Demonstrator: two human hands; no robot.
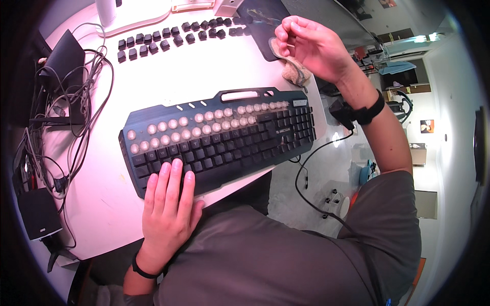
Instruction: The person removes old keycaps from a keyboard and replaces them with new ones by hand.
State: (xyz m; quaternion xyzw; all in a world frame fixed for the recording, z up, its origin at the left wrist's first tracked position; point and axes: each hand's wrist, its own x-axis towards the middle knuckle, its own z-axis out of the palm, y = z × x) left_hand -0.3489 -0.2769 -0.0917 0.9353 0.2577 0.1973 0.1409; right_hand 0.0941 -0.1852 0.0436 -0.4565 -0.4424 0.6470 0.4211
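Observation:
A black mechanical keyboard (214, 141) lies at an angle near the front edge of the white table. Its two upper rows lack keycaps and show round pale switches (196, 131). Black keycaps cover the rows below and the right-hand block. My left hand (168, 208) rests flat on the keyboard's lower left keys, fingers slightly apart and holding nothing. Raised above the table's right side is my right hand (306, 44), its fingers curled towards the thumb. Whether something small sits between those fingertips cannot be made out. Beneath it lies a tan cloth (296, 73).
Loose black keycaps (164, 45) stand in two rows across the back of the table (183, 74). A dark mouse mat (260, 23) lies at back right. Tangled cables (86, 88) and a black speaker (39, 214) line the left. A cable (302, 168) hangs from my right wrist strap.

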